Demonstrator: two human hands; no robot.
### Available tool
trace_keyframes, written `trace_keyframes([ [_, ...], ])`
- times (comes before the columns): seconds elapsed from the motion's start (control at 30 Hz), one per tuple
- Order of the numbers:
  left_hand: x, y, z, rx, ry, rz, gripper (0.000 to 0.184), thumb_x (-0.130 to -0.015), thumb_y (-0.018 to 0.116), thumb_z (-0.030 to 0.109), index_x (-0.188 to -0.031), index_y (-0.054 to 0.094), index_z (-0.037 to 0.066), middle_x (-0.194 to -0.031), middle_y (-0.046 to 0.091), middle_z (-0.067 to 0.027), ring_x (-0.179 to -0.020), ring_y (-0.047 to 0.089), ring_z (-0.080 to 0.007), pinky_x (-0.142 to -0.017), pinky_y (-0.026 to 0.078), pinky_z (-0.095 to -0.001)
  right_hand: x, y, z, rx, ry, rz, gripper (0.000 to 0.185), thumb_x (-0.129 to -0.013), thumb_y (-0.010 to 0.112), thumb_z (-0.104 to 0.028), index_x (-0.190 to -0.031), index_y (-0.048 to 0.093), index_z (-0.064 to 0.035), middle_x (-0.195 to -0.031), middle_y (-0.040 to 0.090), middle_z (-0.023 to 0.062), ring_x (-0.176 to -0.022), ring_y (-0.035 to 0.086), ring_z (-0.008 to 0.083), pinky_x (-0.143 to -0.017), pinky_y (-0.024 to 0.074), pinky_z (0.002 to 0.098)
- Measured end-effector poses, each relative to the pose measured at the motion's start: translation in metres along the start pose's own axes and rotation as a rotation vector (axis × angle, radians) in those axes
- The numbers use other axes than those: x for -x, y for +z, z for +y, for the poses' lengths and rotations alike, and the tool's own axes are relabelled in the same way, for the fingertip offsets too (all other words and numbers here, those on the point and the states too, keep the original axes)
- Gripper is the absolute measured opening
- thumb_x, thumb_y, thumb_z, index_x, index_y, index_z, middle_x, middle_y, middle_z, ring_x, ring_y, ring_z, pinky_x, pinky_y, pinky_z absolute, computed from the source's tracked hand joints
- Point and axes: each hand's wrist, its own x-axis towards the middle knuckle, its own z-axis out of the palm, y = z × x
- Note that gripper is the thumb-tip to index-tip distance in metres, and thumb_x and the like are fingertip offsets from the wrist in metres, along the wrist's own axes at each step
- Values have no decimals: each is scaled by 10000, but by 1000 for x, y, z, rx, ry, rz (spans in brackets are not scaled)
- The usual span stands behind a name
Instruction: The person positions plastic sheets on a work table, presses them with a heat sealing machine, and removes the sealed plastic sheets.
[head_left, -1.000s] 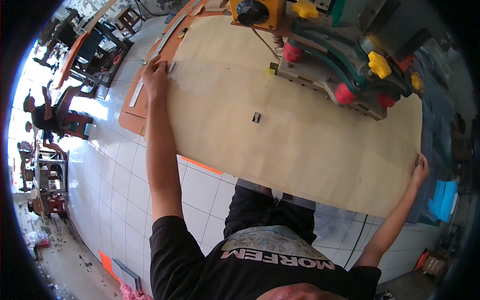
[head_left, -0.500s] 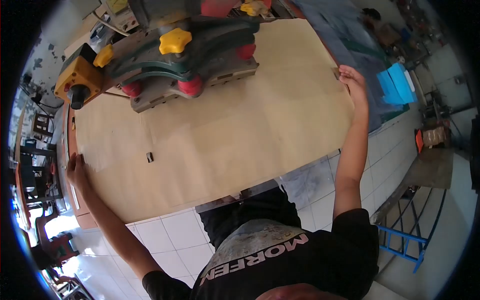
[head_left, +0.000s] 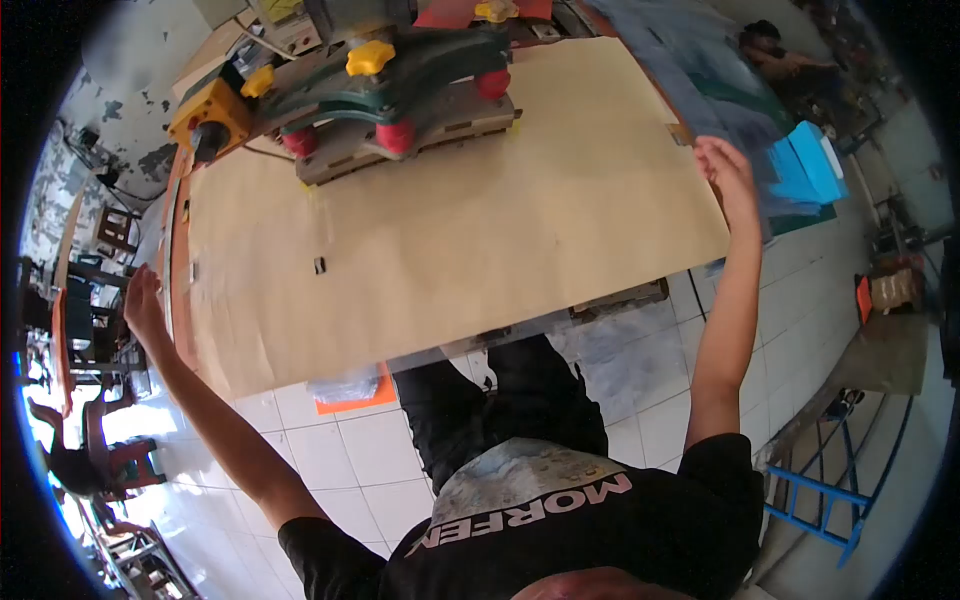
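Observation:
A large tan sheet (head_left: 450, 240) lies over the table, with a small dark metal block (head_left: 320, 265) on its left part. My left hand (head_left: 146, 305) is off the sheet's left edge, outside the long metal ruler (head_left: 168, 260); its fingers are loosely bent and hold nothing visible. Beside the sheet's upper right edge is my right hand (head_left: 727, 178), fingers slightly apart and curled, with nothing seen in them. Just past its fingertips a small metal piece (head_left: 680, 134) rests on the sheet's edge. Another small piece (head_left: 194, 271) lies at the left edge.
A green press head (head_left: 400, 90) with yellow knobs and red parts stands over the sheet's back. A yellow control box (head_left: 210, 118) is at its left. Blue material (head_left: 805, 165) lies at the right. One person (head_left: 765, 45) is at the upper right, another (head_left: 75, 450) at the left.
My left hand has come off the sheet's left edge and moved outward. My right hand has drawn slightly away from the metal piece at the right edge. The camera view has turned toward the right.

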Motion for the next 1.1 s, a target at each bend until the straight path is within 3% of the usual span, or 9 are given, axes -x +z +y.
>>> trace_keyframes([
  [0.07,27,11,13,68,-56,-104,289,-926,624,250,-1086,676,15,-873,651,-6,-767,574,-75,-687,468,-223,20,18,19,125,-41,-28,192,-911,624,-175,-998,658,-8,-755,575,-36,-627,477,43,-566,387,208],
  [0.17,90,47,33,57,-234,-153,290,-932,613,296,-1046,683,39,-762,610,16,-680,532,-61,-599,428,-220,37,38,46,332,-230,16,184,-905,632,-167,-988,664,-5,-772,591,-37,-641,484,42,-573,401,216],
  [0.23,122,58,74,-3,-349,-54,282,-938,605,299,-1050,681,52,-751,600,1,-673,527,-67,-585,420,-229,48,44,44,396,-271,78,200,-907,640,-178,-975,665,8,-781,598,-38,-665,494,42,-597,410,218],
  [0.3,131,58,82,-45,-334,13,277,-931,619,296,-1060,677,58,-752,589,-6,-664,514,-69,-578,409,-235,51,46,43,204,-328,136,215,-909,642,-187,-983,663,14,-778,595,-32,-685,494,46,-620,411,222],
  [0.37,133,57,90,79,-312,48,354,-934,605,332,-1104,649,24,-853,624,-19,-719,552,-111,-633,449,-248,58,48,37,180,-276,146,238,-915,640,-207,-983,661,20,-778,594,-21,-706,498,48,-639,412,220],
  [0.4,135,59,92,185,-340,99,268,-925,631,271,-1061,667,44,-794,586,-4,-699,509,-73,-606,417,-237,59,47,36,200,-243,153,250,-918,638,-219,-988,662,20,-792,604,-14,-714,507,55,-646,418,224],
  [0.67,138,56,79,258,-366,88,236,-926,612,223,-1074,659,45,-760,581,1,-689,516,-69,-613,422,-222,51,40,50,217,-269,151,314,-913,653,-267,-1031,651,24,-839,611,15,-802,542,89,-741,444,249],
  [0.9,139,52,100,308,-423,82,211,-930,604,197,-1061,655,40,-743,562,12,-675,497,-55,-598,407,-218,50,43,53,180,-275,181,250,-931,634,-240,-985,660,3,-755,551,-37,-680,460,54,-620,385,211],
  [1.1,139,53,107,264,-403,94,217,-936,590,191,-1073,642,31,-752,549,15,-684,481,-57,-608,402,-217,48,41,54,148,-270,175,234,-921,646,-244,-987,669,-20,-749,557,-44,-682,468,47,-622,386,210],
])
